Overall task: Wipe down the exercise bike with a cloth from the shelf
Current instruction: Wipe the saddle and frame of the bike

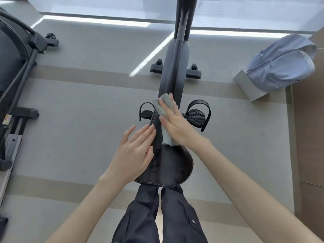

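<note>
Bright, even daylight; glare strips on floor (87, 102) (probably window light); wide-angle bending at edges.

left hand (135, 151) was bare, short nails | right hand (175, 126) likewise | forearms (236, 174) were unsleeved | trousers (182, 218) were dark, creased, one metal snap

At the centre of the frame, the right hand (175, 125) presses a pale grey-green fluffy cloth (165, 104) flat onto the narrow nose of the black exercise bike's (177, 64) stitched leather saddle (175, 165). The left hand (135, 151), fingers straight, rests against the saddle's left edge. At upper right, a light blue fabric backpack (280, 65) lies on a grey box (245, 85).
</note>
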A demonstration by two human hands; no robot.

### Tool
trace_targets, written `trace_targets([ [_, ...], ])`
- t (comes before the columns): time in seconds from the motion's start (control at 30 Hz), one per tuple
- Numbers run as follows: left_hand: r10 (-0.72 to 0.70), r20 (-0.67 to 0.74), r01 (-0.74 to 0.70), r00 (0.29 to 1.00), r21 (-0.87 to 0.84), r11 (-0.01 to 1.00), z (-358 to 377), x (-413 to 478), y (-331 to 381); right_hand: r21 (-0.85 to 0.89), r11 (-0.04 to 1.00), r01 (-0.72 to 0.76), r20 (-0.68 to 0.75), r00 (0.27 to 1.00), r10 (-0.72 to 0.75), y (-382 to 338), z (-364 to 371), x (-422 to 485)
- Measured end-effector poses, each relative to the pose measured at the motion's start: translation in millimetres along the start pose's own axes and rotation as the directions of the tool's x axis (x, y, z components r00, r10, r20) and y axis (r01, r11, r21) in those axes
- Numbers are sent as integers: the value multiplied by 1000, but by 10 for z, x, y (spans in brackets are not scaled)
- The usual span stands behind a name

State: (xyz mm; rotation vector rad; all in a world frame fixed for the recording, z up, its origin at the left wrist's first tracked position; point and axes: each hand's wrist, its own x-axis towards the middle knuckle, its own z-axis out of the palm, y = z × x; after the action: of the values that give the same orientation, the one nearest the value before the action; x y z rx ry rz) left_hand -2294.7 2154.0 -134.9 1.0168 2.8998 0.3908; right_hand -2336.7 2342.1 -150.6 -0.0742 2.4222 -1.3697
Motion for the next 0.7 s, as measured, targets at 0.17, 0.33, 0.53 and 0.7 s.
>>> trace_targets([
  [0.17,-12,-9,12,1000,-23,1000,-1,-82,4,-108,994,31,-44,998,-36,60,-48,356],
  [0.33,-53,-63,50,997,-49,998,-73,-356,-7,-422,868,261,50,963,-265,120,137,-301],
  [0.53,-85,-96,80,992,-61,995,-68,-537,31,-575,735,361,151,929,-338,106,-83,-29],
  [0.7,-95,-112,79,989,-140,987,-38,-509,-40,-621,745,243,162,970,-181,-131,-128,563],
])
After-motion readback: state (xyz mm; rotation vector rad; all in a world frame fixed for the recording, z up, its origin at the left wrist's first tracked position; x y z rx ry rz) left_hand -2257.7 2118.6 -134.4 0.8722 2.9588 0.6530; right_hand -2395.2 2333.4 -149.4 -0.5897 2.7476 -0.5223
